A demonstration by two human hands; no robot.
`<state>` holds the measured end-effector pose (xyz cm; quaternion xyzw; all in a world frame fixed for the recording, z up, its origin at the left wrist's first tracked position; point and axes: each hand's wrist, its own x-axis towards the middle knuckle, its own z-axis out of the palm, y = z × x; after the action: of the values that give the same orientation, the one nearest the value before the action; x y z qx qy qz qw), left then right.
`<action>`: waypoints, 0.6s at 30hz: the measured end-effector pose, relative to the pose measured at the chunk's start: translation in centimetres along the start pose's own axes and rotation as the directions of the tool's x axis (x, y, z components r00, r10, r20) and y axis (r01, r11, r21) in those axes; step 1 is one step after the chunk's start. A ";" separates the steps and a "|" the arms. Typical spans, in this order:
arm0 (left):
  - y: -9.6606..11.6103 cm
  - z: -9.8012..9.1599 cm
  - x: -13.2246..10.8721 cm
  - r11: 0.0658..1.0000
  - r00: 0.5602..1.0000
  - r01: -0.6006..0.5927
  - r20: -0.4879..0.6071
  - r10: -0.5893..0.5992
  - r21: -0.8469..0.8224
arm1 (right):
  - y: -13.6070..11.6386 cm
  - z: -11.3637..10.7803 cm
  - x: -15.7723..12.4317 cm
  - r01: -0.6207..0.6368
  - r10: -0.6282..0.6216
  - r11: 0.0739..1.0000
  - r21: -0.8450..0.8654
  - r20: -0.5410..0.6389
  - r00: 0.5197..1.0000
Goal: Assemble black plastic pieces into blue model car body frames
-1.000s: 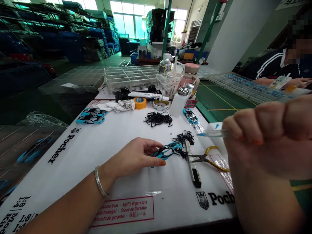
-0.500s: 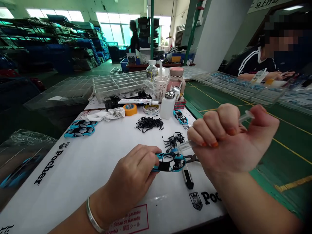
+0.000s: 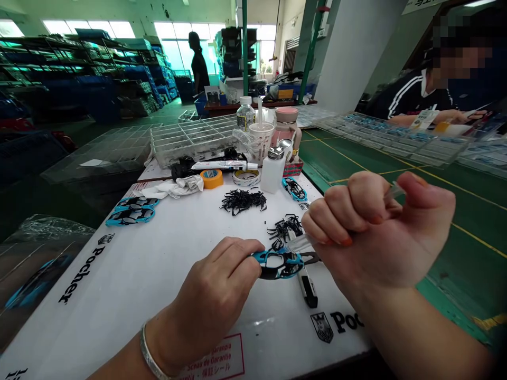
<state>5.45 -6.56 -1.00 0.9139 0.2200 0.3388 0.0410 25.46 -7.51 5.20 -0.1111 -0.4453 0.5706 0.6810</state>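
My left hand (image 3: 224, 287) pinches the left end of a blue-and-black plastic frame part (image 3: 279, 264) with open gaps, held above the white board. Wrapped in the fingers of my right hand (image 3: 380, 227) is a clear syringe (image 3: 299, 243). My thumb presses near its plunger end, and its tip points down-left at the upper edge of the frame part. Whether the tip touches is hard to make out. Just behind lies a small heap of black plastic pieces (image 3: 285, 227). Dark plier jaws (image 3: 311, 257) and a white-and-black cutter (image 3: 308, 290) lie beside the part.
A larger pile of black pieces (image 3: 243, 201), a white pump bottle (image 3: 272, 171), orange tape (image 3: 212, 179) and a cloth (image 3: 174, 186) stand farther back. Similar blue frames (image 3: 132, 214) lie at left. A clear divided tray (image 3: 194, 138) is behind. A co-worker (image 3: 420, 100) sits at right.
The syringe's plunger end now sticks out less beyond my right fist. The syringe tip and frame part have shifted slightly. In the background, a standing person has moved left.
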 end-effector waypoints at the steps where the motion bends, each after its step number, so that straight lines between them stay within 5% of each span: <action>1: 0.0 0.0 0.0 1.000 1.000 -0.001 0.002 0.001 -0.001 | 0.0 0.0 0.0 0.001 -0.001 1.000 -0.003 0.005 1.000; 18: -0.2 0.1 -0.3 1.000 1.000 -0.004 0.030 0.005 -0.025 | 0.2 0.0 -0.1 0.004 -0.004 1.000 -0.019 -0.001 1.000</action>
<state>5.25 -6.54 -1.23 0.9187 0.2132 0.3278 0.0548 25.33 -7.51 5.07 -0.1168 -0.4505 0.5649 0.6814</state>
